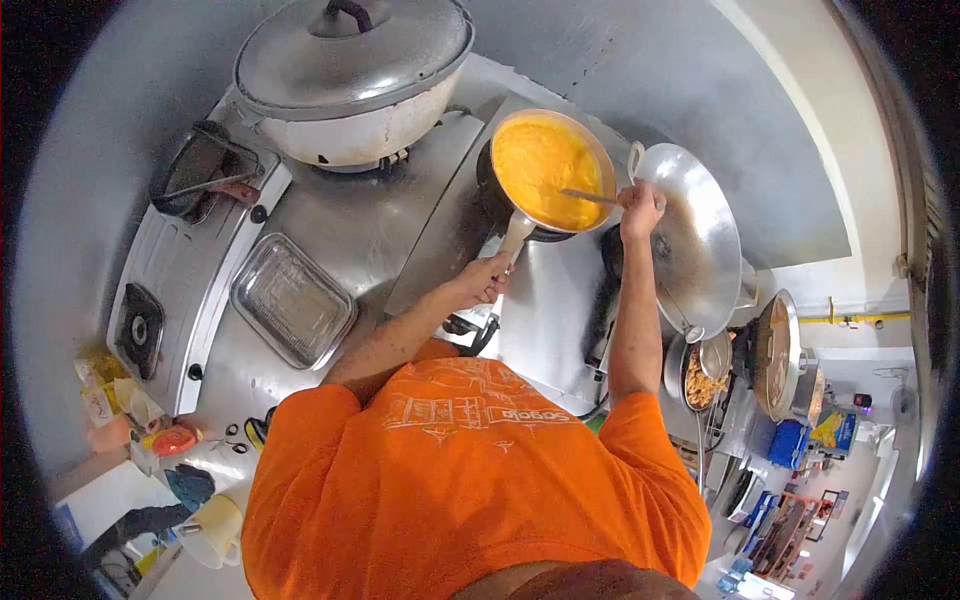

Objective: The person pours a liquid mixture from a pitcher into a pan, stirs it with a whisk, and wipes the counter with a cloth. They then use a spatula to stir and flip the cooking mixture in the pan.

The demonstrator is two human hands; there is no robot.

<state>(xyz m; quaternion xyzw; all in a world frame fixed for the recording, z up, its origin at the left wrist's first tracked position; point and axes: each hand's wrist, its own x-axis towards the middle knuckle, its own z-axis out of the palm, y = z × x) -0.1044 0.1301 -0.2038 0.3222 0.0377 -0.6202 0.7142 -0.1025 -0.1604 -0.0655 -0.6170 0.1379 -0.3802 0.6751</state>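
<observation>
A round pan (605, 150) of thick yellow-orange food (535, 165) sits on the stove. My left hand (487, 279) is closed around its pale handle (516, 236), which points down toward me. In my right hand (642, 208) is a utensil (588, 196), its far end lying in the yellow food near the pan's right side. The fingers of that hand are wrapped round the utensil. Just right of my right hand stands a large, wide metal wok (705, 240).
A large lidded pot (355, 110) stands on a burner at the upper left. Below it lies a rectangular glass dish (294, 300). A white two-burner stove (175, 290) is farther left. At the right are a pan of browned food (700, 385) and another wide pan (778, 355).
</observation>
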